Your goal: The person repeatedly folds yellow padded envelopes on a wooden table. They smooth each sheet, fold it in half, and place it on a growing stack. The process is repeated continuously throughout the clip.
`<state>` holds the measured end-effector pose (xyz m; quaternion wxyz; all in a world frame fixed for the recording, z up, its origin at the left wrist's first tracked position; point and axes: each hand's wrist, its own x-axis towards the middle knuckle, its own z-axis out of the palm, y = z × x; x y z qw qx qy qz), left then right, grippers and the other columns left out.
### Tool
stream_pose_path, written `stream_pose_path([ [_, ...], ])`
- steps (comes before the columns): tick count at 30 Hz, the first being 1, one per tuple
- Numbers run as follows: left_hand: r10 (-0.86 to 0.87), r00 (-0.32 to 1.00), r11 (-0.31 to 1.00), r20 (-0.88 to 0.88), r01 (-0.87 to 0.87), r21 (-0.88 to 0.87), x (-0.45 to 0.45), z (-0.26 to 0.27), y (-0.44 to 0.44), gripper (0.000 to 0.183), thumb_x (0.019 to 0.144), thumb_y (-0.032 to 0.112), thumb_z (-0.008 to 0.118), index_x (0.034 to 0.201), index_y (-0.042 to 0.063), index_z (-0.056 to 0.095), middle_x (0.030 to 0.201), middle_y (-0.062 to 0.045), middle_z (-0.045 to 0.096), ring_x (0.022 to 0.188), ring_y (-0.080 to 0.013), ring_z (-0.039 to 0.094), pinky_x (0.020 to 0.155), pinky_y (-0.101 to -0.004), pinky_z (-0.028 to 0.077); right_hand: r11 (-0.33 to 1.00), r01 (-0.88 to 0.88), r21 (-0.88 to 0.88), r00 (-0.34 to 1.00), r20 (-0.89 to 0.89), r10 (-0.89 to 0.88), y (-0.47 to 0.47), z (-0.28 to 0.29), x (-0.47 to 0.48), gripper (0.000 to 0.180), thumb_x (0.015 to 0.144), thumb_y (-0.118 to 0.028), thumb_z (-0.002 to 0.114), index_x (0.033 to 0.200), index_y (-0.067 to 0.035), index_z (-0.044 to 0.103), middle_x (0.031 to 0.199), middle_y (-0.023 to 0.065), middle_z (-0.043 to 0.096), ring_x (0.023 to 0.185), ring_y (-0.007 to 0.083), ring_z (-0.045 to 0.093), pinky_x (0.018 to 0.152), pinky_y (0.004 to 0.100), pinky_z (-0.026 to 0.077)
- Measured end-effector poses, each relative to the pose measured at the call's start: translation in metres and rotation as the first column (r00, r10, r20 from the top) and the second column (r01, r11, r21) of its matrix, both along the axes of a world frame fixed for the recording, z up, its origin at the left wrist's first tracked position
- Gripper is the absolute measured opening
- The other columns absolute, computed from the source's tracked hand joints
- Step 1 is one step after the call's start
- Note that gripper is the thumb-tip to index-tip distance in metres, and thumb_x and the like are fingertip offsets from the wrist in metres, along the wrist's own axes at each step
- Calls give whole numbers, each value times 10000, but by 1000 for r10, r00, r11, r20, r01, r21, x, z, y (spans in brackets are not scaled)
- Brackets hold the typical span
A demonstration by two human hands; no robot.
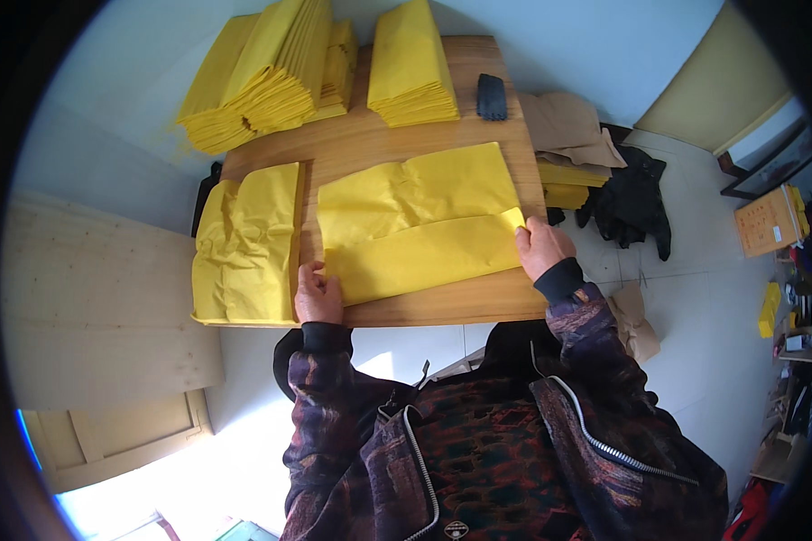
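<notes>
A yellow paper sheet (416, 189) lies in front of me on the wooden table, its near part folded back over as a long flap (433, 250). My right hand (547, 247) pinches the flap's right corner between thumb and fingers, by the table's right edge. At the left end of the fold, my left hand (319, 296) has its fingers curled on the sheet's edge, close to the table's front. Left of that hand rests a pile of creased yellow paper (250, 247).
Folded yellow paper stacks (264, 81) stand at the back left, with another stack (413, 74) beside them. A dark block-like object (492, 98) lies at the back right. Brown paper (561, 128) covers more yellow paper beyond the right edge, near black clothing (629, 196).
</notes>
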<state>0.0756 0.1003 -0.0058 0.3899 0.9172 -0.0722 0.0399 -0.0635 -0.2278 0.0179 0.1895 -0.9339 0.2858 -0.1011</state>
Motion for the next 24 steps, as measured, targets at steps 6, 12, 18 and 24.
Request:
stream_pose_path([
  [6, 33, 997, 999, -73, -34, -15, -2, 3, -3, 382, 780, 109, 660, 1140, 105, 530, 639, -61, 569, 577, -235, 580, 556, -376, 456, 999, -5, -41, 996, -95, 1, 2, 7, -2, 256, 887, -283, 511, 847, -38, 575, 784, 205, 652, 766, 403, 628, 672, 504, 491],
  [12, 51, 997, 999, -50, -52, -9, -3, 0, -2, 392, 780, 116, 673, 1146, 137, 533, 677, -62, 589, 621, -244, 597, 587, -383, 466, 998, -3, -59, 995, -98, -2, 3, 4, 0, 240, 888, -271, 521, 846, -41, 574, 806, 199, 655, 777, 400, 626, 666, 500, 491],
  [18, 46, 998, 998, 35, -45, -41, -4, -5, -1, 357, 790, 106, 667, 1128, 129, 552, 648, -60, 575, 582, -226, 580, 564, -366, 463, 998, -54, 11, 998, 35, 54, -1, 2, -8, 256, 904, -293, 509, 833, -48, 534, 781, 200, 636, 756, 408, 607, 635, 515, 462],
  [24, -39, 999, 976, 36, 46, -215, -2, -5, 2, 388, 828, 84, 645, 1194, 76, 520, 712, 6, 511, 587, -91, 483, 559, -247, 422, 991, -113, 75, 955, 283, 88, -3, 3, -14, 202, 902, -239, 559, 846, -56, 496, 731, 198, 600, 702, 409, 584, 609, 491, 451],
])
